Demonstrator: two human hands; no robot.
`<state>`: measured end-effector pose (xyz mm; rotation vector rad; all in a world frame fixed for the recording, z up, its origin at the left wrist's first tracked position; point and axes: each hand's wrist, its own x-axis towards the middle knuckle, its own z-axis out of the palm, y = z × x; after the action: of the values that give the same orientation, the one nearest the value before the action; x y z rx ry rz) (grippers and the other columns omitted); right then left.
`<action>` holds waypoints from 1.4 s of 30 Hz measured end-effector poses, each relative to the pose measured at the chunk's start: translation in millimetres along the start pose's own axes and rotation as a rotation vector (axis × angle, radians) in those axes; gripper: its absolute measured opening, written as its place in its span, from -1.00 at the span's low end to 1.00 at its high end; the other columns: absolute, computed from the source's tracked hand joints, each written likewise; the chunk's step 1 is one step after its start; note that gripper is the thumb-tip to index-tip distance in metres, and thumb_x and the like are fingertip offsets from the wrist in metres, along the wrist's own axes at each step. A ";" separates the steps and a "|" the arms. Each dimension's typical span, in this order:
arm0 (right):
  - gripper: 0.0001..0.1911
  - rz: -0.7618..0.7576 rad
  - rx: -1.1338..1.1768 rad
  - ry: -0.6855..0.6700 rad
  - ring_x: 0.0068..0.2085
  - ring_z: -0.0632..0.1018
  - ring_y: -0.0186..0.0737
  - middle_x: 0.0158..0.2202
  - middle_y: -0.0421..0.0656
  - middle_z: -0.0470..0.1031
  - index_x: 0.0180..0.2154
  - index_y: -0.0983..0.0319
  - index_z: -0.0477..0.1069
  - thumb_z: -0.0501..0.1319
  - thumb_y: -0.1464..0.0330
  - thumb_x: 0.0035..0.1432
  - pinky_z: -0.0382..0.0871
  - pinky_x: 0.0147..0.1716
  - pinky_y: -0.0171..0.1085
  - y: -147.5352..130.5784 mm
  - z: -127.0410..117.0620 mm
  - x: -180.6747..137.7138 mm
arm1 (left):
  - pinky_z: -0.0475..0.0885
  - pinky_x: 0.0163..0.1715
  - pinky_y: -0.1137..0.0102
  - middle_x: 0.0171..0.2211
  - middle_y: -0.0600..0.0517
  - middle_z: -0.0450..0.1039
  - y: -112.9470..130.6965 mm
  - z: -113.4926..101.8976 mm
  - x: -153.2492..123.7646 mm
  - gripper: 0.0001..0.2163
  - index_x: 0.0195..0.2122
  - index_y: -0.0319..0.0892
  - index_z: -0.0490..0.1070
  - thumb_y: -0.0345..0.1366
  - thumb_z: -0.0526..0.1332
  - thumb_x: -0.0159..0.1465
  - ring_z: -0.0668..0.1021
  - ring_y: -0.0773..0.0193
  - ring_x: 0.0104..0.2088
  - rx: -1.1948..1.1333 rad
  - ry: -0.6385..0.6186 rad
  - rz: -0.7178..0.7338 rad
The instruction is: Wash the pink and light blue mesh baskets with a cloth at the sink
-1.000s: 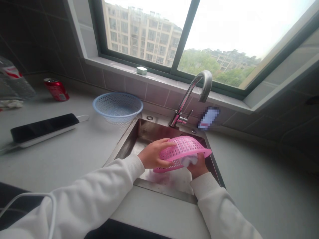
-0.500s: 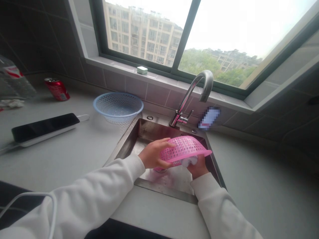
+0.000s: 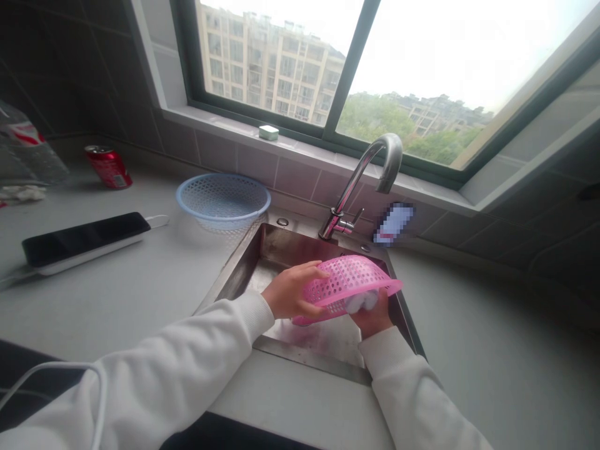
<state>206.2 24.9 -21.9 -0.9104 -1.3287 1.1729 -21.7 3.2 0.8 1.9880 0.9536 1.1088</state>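
Note:
A pink plastic colander is held tilted over the steel sink, its open side turned down toward me. My left hand grips its left rim, thumb and fingers on either side. My right hand is at the inner side of the colander near its right end, closed on a soft white wad that touches the inside. Whether the wad is a cloth or a sponge I cannot tell. Part of the right hand's fingers is hidden by the wad and the rim.
A chrome faucet arches behind the sink. On the left counter stand a blue colander, a black phone-like device with a white cable, a red can and a plastic bottle. A small box lies on the windowsill.
The pink colander has shifted slightly, showing more of its inside. My right hand with the white wad has slid a little to the right along it.

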 end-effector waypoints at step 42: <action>-0.78 -0.176 -0.425 -0.053 -0.34 0.56 0.01 -0.40 -0.14 0.59 -0.28 0.12 0.50 0.28 0.19 0.01 0.52 -0.33 -0.05 2.9 -11.6 2.0 | 0.49 -0.06 0.28 0.01 -0.01 0.61 4.8 -4.5 -1.7 -0.24 0.18 0.01 0.45 -0.01 0.58 -0.07 0.63 0.00 -0.05 0.074 -0.115 -0.185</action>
<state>217.2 29.1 -25.2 -1.0409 -1.7020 0.7955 -25.1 0.2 5.9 1.9537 1.1065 0.8604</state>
